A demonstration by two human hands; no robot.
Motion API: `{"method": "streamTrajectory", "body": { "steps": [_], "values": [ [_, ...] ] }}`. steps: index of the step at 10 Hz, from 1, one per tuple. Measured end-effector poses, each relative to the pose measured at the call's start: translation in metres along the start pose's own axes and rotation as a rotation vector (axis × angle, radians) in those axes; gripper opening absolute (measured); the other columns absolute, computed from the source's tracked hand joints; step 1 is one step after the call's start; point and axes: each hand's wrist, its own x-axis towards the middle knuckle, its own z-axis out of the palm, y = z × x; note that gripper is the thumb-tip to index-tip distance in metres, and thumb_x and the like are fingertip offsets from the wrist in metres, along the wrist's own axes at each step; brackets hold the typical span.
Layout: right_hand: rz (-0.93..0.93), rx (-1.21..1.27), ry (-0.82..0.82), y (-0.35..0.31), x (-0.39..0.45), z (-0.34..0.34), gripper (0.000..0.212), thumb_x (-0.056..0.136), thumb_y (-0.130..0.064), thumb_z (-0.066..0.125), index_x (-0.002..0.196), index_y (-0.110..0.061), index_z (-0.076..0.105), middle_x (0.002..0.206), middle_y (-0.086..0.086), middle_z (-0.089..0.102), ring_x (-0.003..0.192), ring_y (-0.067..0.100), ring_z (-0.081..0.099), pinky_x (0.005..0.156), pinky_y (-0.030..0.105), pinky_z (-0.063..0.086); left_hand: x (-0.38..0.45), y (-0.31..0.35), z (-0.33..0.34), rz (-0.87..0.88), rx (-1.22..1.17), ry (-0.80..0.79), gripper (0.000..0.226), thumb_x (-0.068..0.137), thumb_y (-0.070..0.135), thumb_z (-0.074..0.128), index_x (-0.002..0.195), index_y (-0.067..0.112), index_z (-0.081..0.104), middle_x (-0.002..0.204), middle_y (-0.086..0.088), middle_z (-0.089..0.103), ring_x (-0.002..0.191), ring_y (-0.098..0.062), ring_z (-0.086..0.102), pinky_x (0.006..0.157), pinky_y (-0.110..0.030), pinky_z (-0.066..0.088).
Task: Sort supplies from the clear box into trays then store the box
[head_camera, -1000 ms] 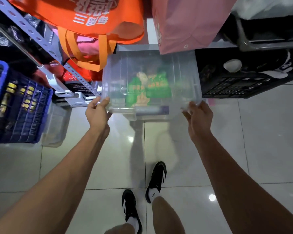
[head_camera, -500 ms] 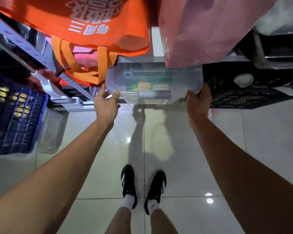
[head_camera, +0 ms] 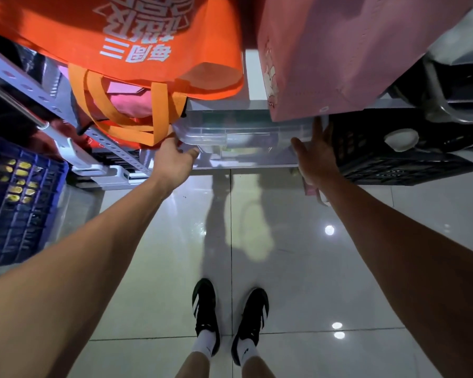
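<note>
Blue crate [head_camera: 17, 197] far left of left grip, on floor. Orange bag [head_camera: 137, 50] hangs above left grip. Left hand [head_camera: 172, 165] grasps near left corner of clear box [head_camera: 238, 135], thumb curled at rim. Clear box between both grips, on low shelf under bags. Right hand [head_camera: 316, 156] released, fingers straight, flat against box right end. Pink bag [head_camera: 347, 55] above right grip. Black crate [head_camera: 393, 162] right of it.
</note>
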Motion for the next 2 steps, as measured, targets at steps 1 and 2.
{"method": "streamTrajectory", "body": {
  "steps": [1, 2],
  "values": [
    [-0.013, -0.073, 0.005, 0.001, -0.006, -0.004, 0.077, 0.1, -0.036, 0.052, 0.159, -0.023, 0.005, 0.165, 0.019, -0.001, 0.151, 0.036, 0.012, 0.118, 0.046, 0.028, -0.007, 0.002, -0.008, -0.006, 0.117, -0.007, 0.044, 0.096, 0.025, 0.061, 0.137, 0.011, 0.051, 0.138, -0.008, 0.059, 0.124, -0.032, 0.055, 0.108, -0.046, 0.044],
    [-0.029, -0.17, -0.012, 0.009, -0.022, -0.005, 0.068, 0.101, -0.034, 0.05, 0.158, -0.021, 0.017, 0.165, 0.017, 0.009, 0.151, 0.032, 0.014, 0.117, 0.047, 0.027, -0.026, 0.001, -0.011, 0.022, 0.266, 0.003, 0.045, 0.096, 0.028, 0.056, 0.139, 0.014, 0.053, 0.131, -0.014, 0.064, 0.117, -0.038, 0.06, 0.102, -0.048, 0.048]
  ]
}}
